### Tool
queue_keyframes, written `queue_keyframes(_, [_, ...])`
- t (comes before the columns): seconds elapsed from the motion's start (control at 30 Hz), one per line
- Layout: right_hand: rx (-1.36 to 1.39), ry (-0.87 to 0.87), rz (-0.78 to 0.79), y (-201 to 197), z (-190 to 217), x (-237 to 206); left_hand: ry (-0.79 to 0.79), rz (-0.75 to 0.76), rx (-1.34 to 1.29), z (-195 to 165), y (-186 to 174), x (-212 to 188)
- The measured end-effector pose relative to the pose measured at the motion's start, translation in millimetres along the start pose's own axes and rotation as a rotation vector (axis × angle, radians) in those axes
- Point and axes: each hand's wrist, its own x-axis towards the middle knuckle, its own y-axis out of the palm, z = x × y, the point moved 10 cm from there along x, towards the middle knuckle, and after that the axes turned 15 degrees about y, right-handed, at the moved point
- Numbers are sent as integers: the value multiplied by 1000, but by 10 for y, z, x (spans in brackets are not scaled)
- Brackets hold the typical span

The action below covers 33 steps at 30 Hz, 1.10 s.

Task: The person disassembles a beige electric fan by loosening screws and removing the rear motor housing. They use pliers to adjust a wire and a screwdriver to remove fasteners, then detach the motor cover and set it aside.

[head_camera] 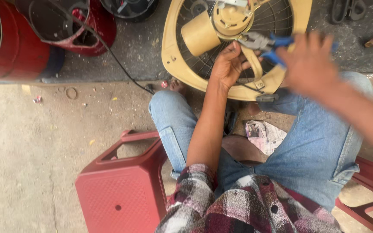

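Seated person working on cream fan housing [182,64] propped on floor, far centre. Left hand [228,64] gripping housing strut. Right hand [309,64], blurred, clamping blue-handled pliers [260,43] at motor hub. Risk: pliers slipping, nipping left fingers close by.

Printed paper: one crumpled sheet of newspaper [263,136], lying on the ground near the middle of the scene, between the seated person's legs, just near of the fan frame. Irregular, creased shape; white-grey with dark printed blocks and small pictures. Packages, labels, signs, screens: none can be made out.
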Motion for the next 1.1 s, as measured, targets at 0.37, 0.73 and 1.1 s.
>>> queue_keyframes(0.37, [-354, -465, -112, -16, -193, 665, -14, 15, 28, -37, 90, -11])
queue_keyframes(0.73, [21, 207, 262, 263, 334, -148, 48, -24, -32, 4, -22, -14])
queue_keyframes(1.1, [-300, -386, -221, -209, -37, 556, 45, -46, 98, -107, 18, -138])
